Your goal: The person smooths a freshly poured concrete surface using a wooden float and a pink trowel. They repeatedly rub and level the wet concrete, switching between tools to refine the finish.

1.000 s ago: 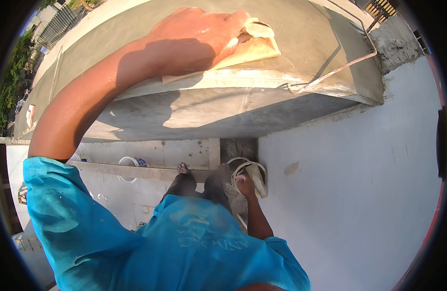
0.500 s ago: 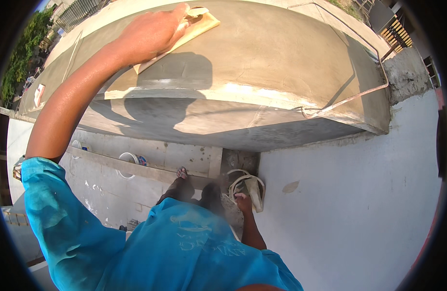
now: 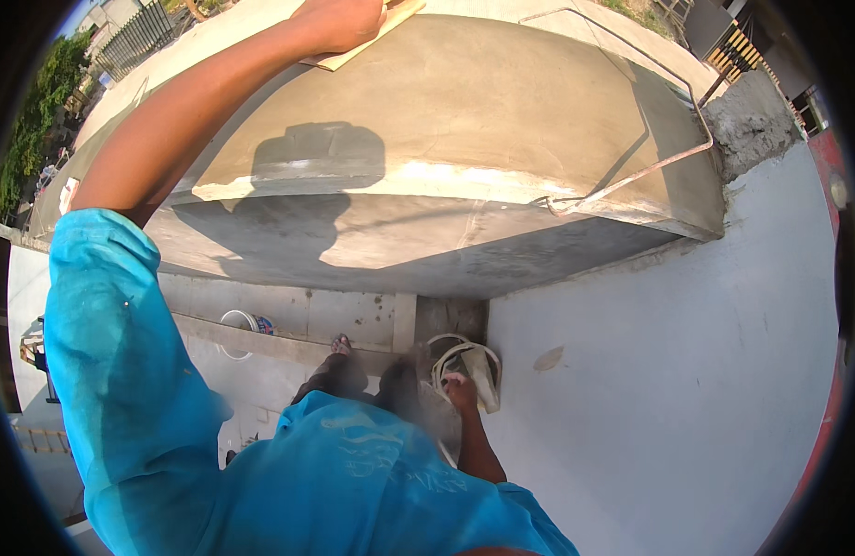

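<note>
Reaching up to the top of a curved grey concrete surface (image 3: 501, 111), my left hand (image 3: 339, 26) is closed on a pale yellow sheet (image 3: 355, 54), perhaps folded paper or cloth, which lies against the surface. The hand is partly cut off by the upper rim. My right hand (image 3: 460, 387) hangs low, fingers curled beside a bucket (image 3: 483, 380) with a pale rim; what it holds is too small to make out. A bent metal rod (image 3: 650, 157) runs over the right end of the concrete.
A pale plastered wall (image 3: 650, 389) stands at my right. Below are a narrow ledge (image 3: 233, 329), a white bucket (image 3: 237, 335) and my sandalled foot (image 3: 342, 343). Beyond the concrete are a metal fence (image 3: 135, 37), trees (image 3: 24, 130) and a slatted wooden piece (image 3: 733, 56).
My left hand with the yellow sheet went leftward, then higher and a little rightward toward the far part of the surface. My right hand stayed low by the bucket.
</note>
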